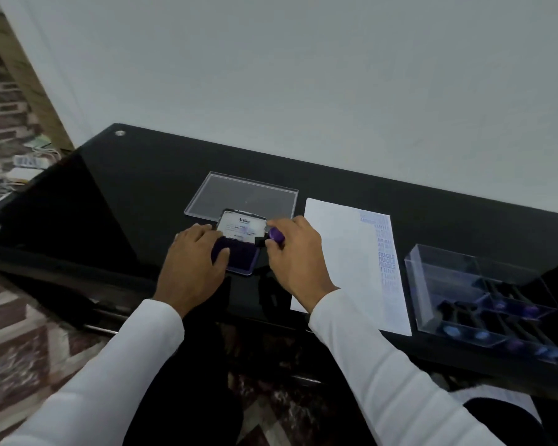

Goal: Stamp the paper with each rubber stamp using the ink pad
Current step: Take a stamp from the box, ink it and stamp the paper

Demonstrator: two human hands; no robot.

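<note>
An open purple ink pad [244,257] lies on the black desk [126,194], its lid [240,225] raised behind it. My left hand [195,257] rests on the pad's left side, fingers fairly straight, thumb on the ink surface. My right hand [295,252] grips a rubber stamp with a purple handle [276,235], its black base at the pad's right edge. To the right lies a white paper [342,252] with a column of purple stamp prints [385,252] down its right side.
A clear plastic lid [248,194] lies flat behind the ink pad. At the right stands a clear box [438,278] holding several more black stamps with purple handles. A white wall runs along the desk's far edge. Patterned floor shows at the left.
</note>
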